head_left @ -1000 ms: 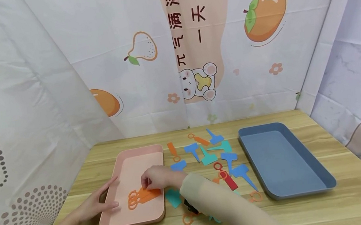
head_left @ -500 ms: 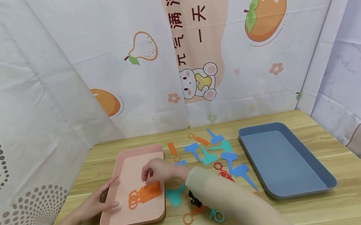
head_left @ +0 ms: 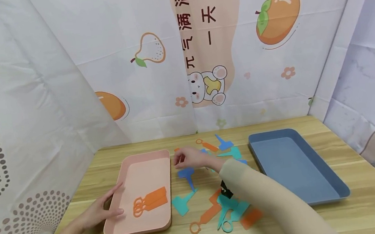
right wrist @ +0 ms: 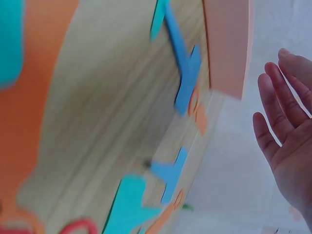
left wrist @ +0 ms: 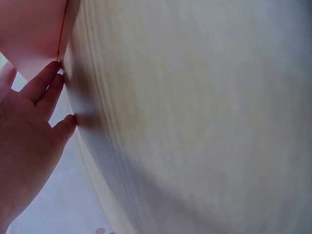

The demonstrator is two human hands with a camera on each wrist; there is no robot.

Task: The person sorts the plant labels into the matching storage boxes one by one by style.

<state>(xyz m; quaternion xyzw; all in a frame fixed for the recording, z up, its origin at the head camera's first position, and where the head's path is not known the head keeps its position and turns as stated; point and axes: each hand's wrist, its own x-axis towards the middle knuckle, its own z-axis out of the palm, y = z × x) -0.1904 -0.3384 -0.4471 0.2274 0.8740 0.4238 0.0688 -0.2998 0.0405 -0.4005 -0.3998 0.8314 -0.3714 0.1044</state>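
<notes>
My left hand (head_left: 96,214) rests on the left rim of the pink tray (head_left: 145,157), its fingers fairly straight; the left wrist view shows fingertips at the tray's edge. Inside that tray lies an overlapping stack of orange ring-ended tags (head_left: 155,199). To the right of the tray, my right hand (head_left: 191,157) hovers over the loose tags, holding nothing. Its fingers look relaxed in the right wrist view. Just below it is a blue T-shaped tag (head_left: 186,173), also a blue tag (right wrist: 187,83) beside the tray wall in the right wrist view.
A blue-grey tray (head_left: 295,166) stands at the right. Between the trays lie several scattered tags: a teal T-shaped tag (head_left: 182,204), an orange ring tag (head_left: 209,214), a far blue tag (head_left: 224,143). The right forearm covers some of them. A printed curtain (head_left: 158,97) hangs behind.
My right hand has let go of the orange tags in the pink tray and moved up and right, out over the loose tags. The left hand stays at the tray's rim.
</notes>
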